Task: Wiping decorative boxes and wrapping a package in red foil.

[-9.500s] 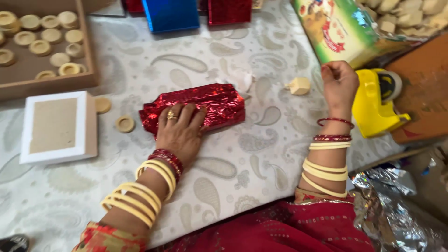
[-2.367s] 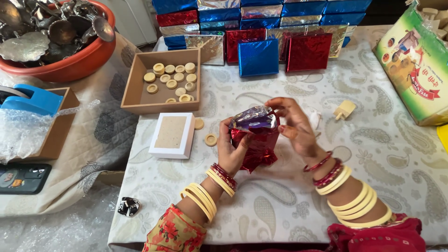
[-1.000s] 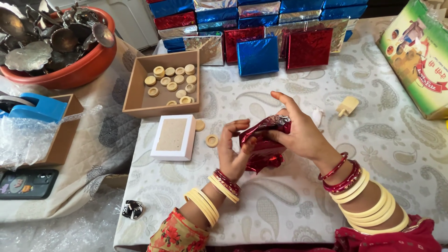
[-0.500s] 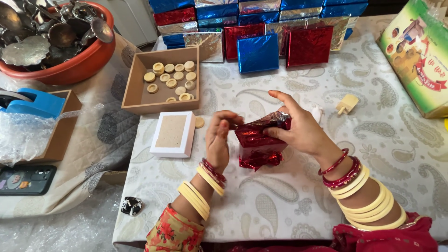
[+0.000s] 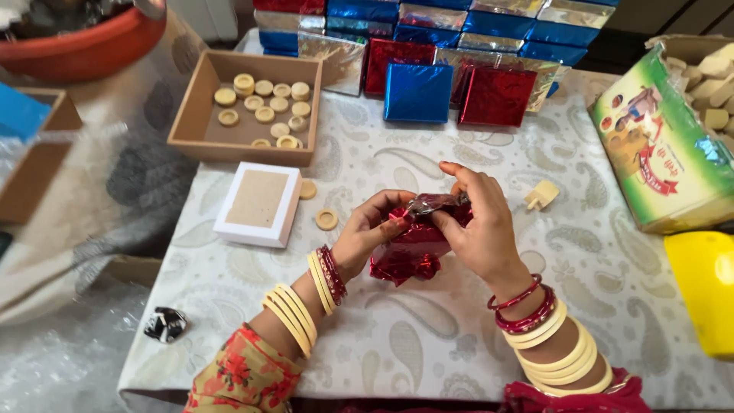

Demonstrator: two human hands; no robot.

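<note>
Both my hands hold a small box wrapped in shiny red foil [image 5: 409, 252] just above the patterned tablecloth [image 5: 428, 344]. My left hand [image 5: 367, 233] grips its left side, fingers curled over the top edge. My right hand [image 5: 478, 226] presses on the right side and pinches a loose flap of foil at the top. Crumpled foil hangs below the box. Both wrists wear cream and red bangles.
A white square box [image 5: 258, 203] lies left of my hands, two cream discs [image 5: 326, 219] beside it. A brown tray [image 5: 252, 107] holds several discs. Red and blue foil-wrapped boxes [image 5: 428, 84] stand at the back. A green carton [image 5: 661, 145] and yellow object [image 5: 703, 291] sit right.
The foil box was lifted off the table, turned upright, then lowered. My left hand shifted from under it to its top left edge, while the right hand keeps folding the foil flap.
</note>
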